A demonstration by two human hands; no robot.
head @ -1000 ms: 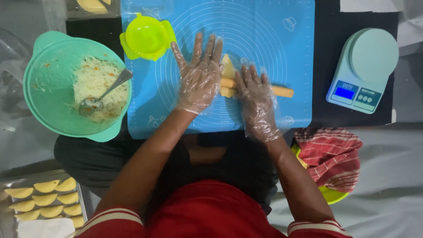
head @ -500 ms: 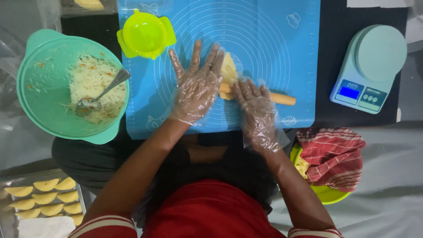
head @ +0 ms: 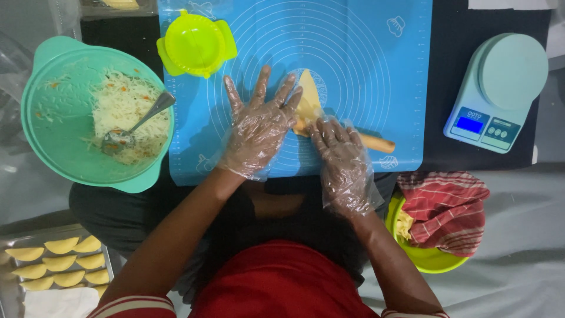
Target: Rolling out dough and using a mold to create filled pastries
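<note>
Nearest to me, my right hand (head: 340, 154) presses flat on the rolling pin (head: 376, 142), whose long axis runs left to right. My left hand (head: 259, 126) lies spread open on it too. Beyond them is the dough (head: 308, 100), on the blue mat (head: 365, 65).

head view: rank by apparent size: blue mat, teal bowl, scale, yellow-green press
1. blue mat
2. teal bowl
3. scale
4. yellow-green press
Scale and press look close in size, so that order is unsure.
</note>
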